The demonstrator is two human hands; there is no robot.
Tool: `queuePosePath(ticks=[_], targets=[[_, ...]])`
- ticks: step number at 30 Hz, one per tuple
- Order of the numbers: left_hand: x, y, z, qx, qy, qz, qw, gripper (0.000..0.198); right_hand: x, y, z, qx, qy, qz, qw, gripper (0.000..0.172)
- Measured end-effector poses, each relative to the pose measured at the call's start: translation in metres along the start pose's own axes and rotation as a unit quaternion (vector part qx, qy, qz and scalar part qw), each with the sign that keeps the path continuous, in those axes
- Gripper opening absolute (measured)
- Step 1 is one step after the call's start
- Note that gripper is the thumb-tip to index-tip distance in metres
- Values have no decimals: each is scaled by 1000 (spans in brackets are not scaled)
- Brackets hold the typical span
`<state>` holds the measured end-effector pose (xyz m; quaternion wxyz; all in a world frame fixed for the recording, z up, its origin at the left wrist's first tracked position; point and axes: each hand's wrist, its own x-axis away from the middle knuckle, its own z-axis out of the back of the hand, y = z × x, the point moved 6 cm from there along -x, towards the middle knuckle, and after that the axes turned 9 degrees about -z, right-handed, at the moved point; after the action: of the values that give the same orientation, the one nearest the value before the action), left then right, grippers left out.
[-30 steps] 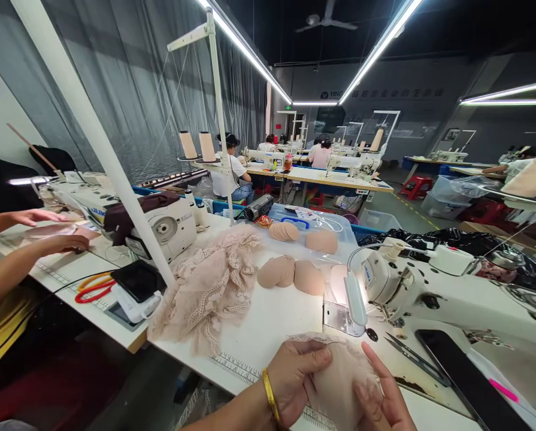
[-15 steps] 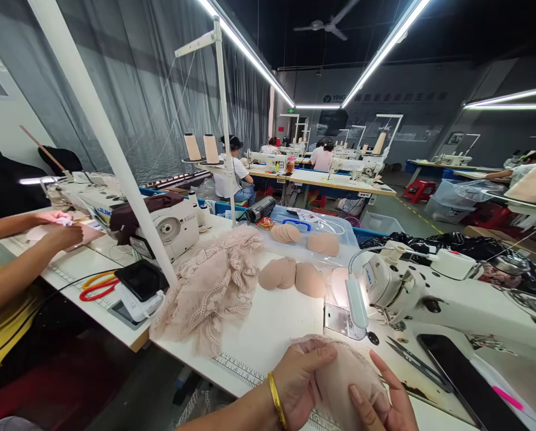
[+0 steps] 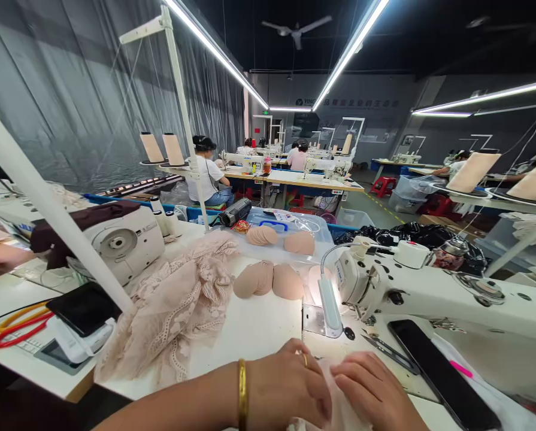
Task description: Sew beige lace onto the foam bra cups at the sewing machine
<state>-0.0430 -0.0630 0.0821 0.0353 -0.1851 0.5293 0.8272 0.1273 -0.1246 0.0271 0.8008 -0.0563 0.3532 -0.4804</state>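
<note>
My left hand [image 3: 290, 383], with a gold bangle at the wrist and a ring, is closed on a sheer beige lace fabric piece [image 3: 337, 404] at the table's front edge. Opposite it, my right hand [image 3: 375, 386] has its fingers curled onto the same fabric; its thumb is hidden. Much of the piece lies out of sight under both hands. Beyond them stand the sewing machine [image 3: 384, 287] and its lit lamp [image 3: 329, 305]. Beige oval pads [image 3: 288, 281] lie in overlapping stacks on the table. A heap of beige lace [image 3: 182, 299] spreads to the left.
Thread snips [image 3: 393, 353] and a black phone [image 3: 442, 371] lie to my right. A clear plastic box [image 3: 312, 224] with more pads is behind the table. On the left are a thread stand pole [image 3: 56, 209], another machine [image 3: 115, 242] and red-handled scissors [image 3: 20, 335]. Several people sit farther back.
My view has swung right. My hands have turned palms down and lowered the fabric towards the table's front edge; earlier they held it raised, with the right fingers spread.
</note>
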Motion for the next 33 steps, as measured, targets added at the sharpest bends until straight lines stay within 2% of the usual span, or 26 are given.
queuePosePath(ticks=[2, 3, 5, 7, 11, 14, 17, 22, 26, 33], targets=[[-13, -25, 4, -166, -68, 0, 984, 11, -23, 12, 5, 107, -32, 48, 993, 25], [-19, -39, 7, -206, -87, 11, 975, 10, -32, 18, 6, 132, -37, 48, 989, 28], [-26, -65, 10, -234, -109, 36, 965, 10, -41, 29, 6, 147, -28, 30, 988, 35], [-30, -78, 12, -232, -105, 42, 966, 13, -40, 35, 6, 130, -15, 21, 991, 40], [-30, -76, 13, -236, -63, 19, 970, 14, -31, 39, 6, 83, -49, -7, 995, 40], [-30, -71, 8, -257, -37, 7, 966, 10, -31, 44, 4, 99, -76, -45, 991, 34], [-31, -73, 3, -261, -17, 10, 965, 11, -30, 52, 1, 120, -73, -62, 988, 32], [-33, -80, -3, -261, -2, 26, 965, 15, -26, 65, 1, 137, -38, -80, 987, 40], [-34, -83, -3, -255, 13, 26, 967, 17, -25, 72, 2, 159, -62, -79, 982, 41], [-34, -73, -5, -218, 31, 25, 975, 22, -21, 79, 3, 157, -57, -88, 982, 38]])
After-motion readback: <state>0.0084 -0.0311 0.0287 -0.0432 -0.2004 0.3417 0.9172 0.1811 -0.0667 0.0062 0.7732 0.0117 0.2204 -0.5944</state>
